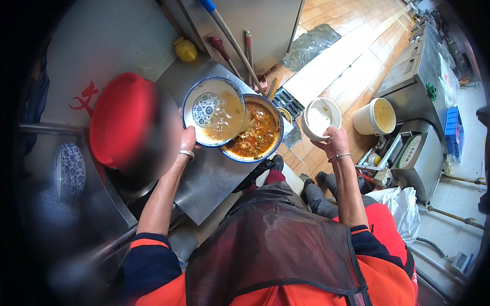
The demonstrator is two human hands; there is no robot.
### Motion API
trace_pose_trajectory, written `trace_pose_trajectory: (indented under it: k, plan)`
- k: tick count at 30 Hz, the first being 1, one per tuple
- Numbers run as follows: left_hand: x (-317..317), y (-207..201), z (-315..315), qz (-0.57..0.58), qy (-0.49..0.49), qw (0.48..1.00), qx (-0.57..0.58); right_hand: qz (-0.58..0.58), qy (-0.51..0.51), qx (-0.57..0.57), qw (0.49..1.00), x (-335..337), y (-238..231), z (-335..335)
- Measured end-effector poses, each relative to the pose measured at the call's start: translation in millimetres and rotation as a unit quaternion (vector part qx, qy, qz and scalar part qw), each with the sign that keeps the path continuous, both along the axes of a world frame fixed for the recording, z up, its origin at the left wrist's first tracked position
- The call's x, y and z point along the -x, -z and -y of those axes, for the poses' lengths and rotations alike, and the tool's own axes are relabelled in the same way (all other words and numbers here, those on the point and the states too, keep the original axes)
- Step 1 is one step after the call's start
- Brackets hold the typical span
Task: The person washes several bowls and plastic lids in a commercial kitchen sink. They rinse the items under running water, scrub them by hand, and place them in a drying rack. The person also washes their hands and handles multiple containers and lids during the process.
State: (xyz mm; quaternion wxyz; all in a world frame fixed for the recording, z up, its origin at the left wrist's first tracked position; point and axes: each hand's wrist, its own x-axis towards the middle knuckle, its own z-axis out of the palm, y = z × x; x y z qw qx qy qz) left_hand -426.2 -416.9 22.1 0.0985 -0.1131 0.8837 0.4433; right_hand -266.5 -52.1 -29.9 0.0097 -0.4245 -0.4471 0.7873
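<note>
My left hand (188, 137) is closed on the rim of a blue-and-white patterned bowl (196, 94) that holds a thin, cloudy broth with oily bits. That bowl is tilted, its right edge overlapping a second blue-rimmed bowl (280, 133). Reddish stew with vegetable scraps (255, 130) fills this second bowl, which is at the right end of a steel counter (204, 191). Out to the right, my right hand (333, 142) grips small white bowls (321, 118), one seemingly nested in another. Their inside looks nearly bare.
A large red basin (109, 122) is at the left, partly blurred. Blue-patterned bowls (70, 171) stand stacked beyond it. Long handles (227, 33) lean behind the counter. On the tiled floor sits a white bucket (375, 117) of yellowish liquid. Another person's grey-trousered legs (321, 196) are close on my right.
</note>
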Motion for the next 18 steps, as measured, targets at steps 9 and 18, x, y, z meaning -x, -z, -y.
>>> trace_pose_trajectory:
  k: [9, 18]
  plan:
    - [6.2, -5.9, -9.8, -0.249, 0.207, 0.928, 0.185, 0.004, -0.001, -0.023, 1.0, 0.5, -3.3, 34.2]
    - [7.0, -3.5, -16.0, -0.468, 0.281, 0.812, 0.207, -0.178, 0.004, -0.108, 0.978, 1.3, -17.6, 83.2]
